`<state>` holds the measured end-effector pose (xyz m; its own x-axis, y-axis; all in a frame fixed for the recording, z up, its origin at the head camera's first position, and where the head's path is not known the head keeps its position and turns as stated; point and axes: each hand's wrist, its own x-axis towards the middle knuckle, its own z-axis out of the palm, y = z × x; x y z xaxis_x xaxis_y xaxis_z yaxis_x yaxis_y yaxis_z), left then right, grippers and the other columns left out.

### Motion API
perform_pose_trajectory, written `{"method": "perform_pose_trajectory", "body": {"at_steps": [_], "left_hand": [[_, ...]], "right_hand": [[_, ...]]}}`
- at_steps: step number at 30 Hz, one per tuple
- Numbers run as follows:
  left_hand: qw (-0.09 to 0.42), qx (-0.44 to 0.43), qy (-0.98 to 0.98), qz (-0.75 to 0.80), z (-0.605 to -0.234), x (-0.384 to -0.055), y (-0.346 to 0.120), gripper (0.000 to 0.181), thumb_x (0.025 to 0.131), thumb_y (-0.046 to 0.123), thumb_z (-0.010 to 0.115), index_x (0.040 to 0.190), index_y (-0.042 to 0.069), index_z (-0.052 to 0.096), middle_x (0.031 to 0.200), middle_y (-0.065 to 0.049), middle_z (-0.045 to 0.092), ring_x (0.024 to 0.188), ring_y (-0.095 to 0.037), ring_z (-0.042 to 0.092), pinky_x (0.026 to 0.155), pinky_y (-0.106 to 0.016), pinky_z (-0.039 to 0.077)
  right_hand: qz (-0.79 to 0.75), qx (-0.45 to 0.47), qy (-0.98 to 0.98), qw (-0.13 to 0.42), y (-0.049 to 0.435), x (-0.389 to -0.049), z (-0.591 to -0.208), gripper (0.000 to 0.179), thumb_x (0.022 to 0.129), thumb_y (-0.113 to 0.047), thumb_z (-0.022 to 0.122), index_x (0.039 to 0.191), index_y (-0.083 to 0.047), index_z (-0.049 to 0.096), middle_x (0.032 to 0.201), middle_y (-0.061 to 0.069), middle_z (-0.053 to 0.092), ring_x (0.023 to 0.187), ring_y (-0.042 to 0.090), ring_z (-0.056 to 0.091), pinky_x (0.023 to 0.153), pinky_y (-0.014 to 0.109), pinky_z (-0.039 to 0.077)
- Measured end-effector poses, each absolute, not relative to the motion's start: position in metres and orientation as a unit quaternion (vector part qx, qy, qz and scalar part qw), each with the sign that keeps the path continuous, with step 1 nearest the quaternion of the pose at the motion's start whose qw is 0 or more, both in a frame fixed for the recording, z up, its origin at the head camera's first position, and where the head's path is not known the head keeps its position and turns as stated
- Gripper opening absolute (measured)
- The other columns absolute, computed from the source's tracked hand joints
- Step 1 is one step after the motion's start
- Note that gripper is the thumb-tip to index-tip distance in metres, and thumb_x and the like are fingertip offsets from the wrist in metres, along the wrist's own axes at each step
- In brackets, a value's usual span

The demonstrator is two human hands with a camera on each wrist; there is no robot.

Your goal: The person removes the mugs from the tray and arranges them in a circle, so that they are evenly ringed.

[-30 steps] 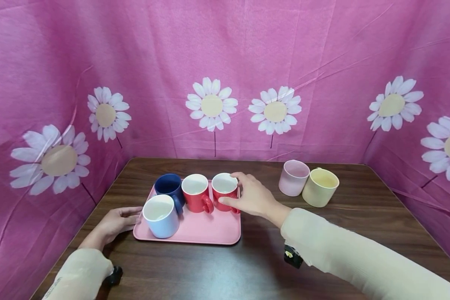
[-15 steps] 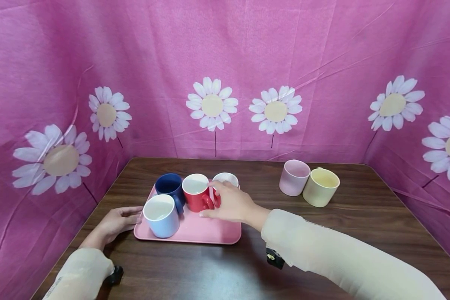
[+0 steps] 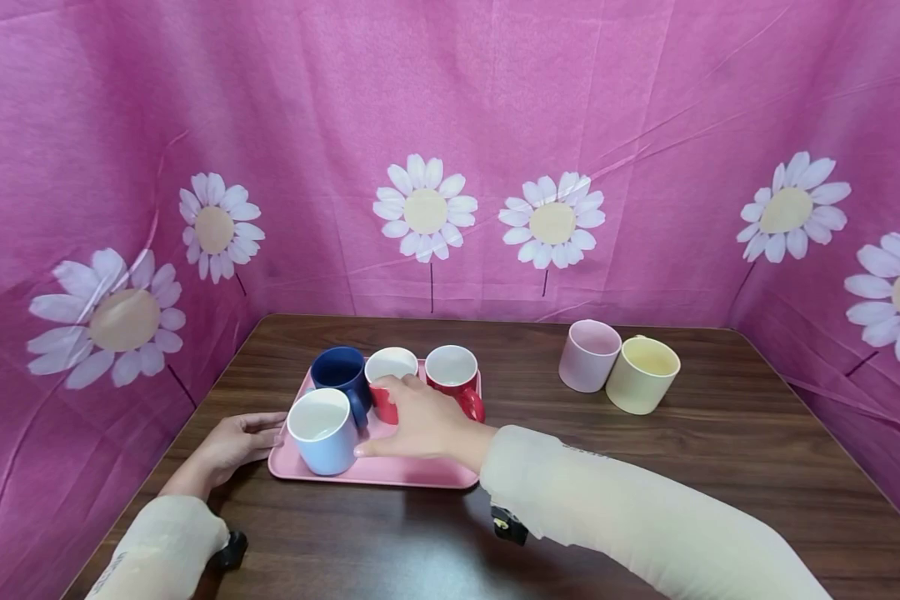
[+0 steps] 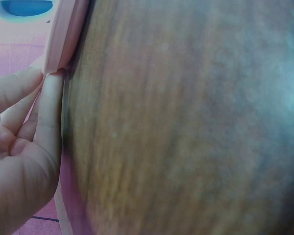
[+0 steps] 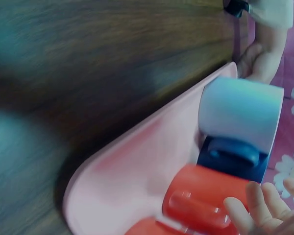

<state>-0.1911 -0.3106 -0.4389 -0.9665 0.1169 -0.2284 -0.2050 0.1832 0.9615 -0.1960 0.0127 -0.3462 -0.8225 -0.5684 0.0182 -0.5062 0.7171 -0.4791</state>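
Note:
My left hand [image 3: 228,450] pinches the left rim of a pink tray [image 3: 431,473] between thumb and fingers; the tray rim [image 4: 63,34] shows close up in the left wrist view. Over the tray reaches my right hand [image 3: 420,417], its fingers [image 5: 257,198] spread and holding nothing. Its thumb tip is beside a light blue mug [image 3: 328,446] at the tray's front left. Behind that mug stands a dark blue mug [image 3: 337,367]. One red mug [image 3: 385,408] is partly hidden by the right hand. A second red mug [image 3: 452,389] stands at the tray's right.
A pale pink mug [image 3: 587,362] and a yellow mug [image 3: 640,385] stand side by side on the wooden table [image 3: 720,467], right of the tray. A pink flowered cloth [image 3: 450,100] hangs around the back and sides.
My right hand has left the rightmost red mug and moved left across the tray, toward the light blue mug. The left hand and the mugs hold their places.

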Motion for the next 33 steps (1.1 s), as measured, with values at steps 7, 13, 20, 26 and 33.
{"method": "perform_pose_trajectory", "body": {"at_steps": [7,13,20,26,33], "left_hand": [[0.130,-0.015,0.755,0.642,-0.440,-0.192,-0.310,0.054,0.089,-0.002,0.062,0.131,-0.023,0.036,0.116,-0.014,0.062,0.090,-0.007,0.062,0.081,-0.030,0.054],[0.131,-0.010,0.754,0.644,-0.440,-0.192,-0.310,0.055,0.089,-0.002,0.063,0.132,-0.023,0.036,0.117,-0.014,0.061,0.091,-0.007,0.062,0.081,-0.030,0.054],[0.130,-0.031,0.759,0.637,-0.439,-0.193,-0.311,0.054,0.089,0.000,0.064,0.132,-0.021,0.038,0.114,-0.015,0.063,0.090,-0.009,0.062,0.081,-0.031,0.054],[0.129,-0.038,0.764,0.630,-0.440,-0.193,-0.312,0.054,0.089,0.000,0.064,0.132,-0.021,0.039,0.115,-0.017,0.062,0.090,-0.009,0.062,0.081,-0.032,0.055],[0.131,-0.041,0.764,0.630,-0.440,-0.194,-0.312,0.053,0.089,0.000,0.064,0.132,-0.020,0.040,0.114,-0.016,0.063,0.090,-0.010,0.063,0.080,-0.031,0.055]], "right_hand": [[-0.221,-0.292,0.929,0.061,-0.009,-0.191,-0.350,0.091,0.067,-0.068,0.071,0.139,-0.019,0.046,0.118,0.002,0.053,0.097,0.014,0.057,0.072,0.032,0.054],[-0.228,-0.284,0.930,0.054,-0.021,-0.192,-0.353,0.091,0.067,-0.065,0.073,0.138,-0.015,0.046,0.121,0.002,0.052,0.102,0.016,0.056,0.081,0.036,0.053],[-0.217,-0.270,0.937,0.038,-0.039,-0.196,-0.356,0.088,0.064,-0.068,0.074,0.130,-0.014,0.051,0.115,0.001,0.054,0.096,0.013,0.057,0.070,0.031,0.054],[-0.212,-0.254,0.943,0.026,-0.052,-0.199,-0.357,0.084,0.061,-0.069,0.075,0.122,-0.015,0.054,0.106,-0.002,0.055,0.091,0.011,0.055,0.063,0.027,0.051],[-0.218,-0.232,0.948,0.028,-0.063,-0.201,-0.362,0.084,0.059,-0.069,0.076,0.117,-0.012,0.055,0.101,-0.001,0.053,0.084,0.011,0.053,0.063,0.024,0.050]]}}
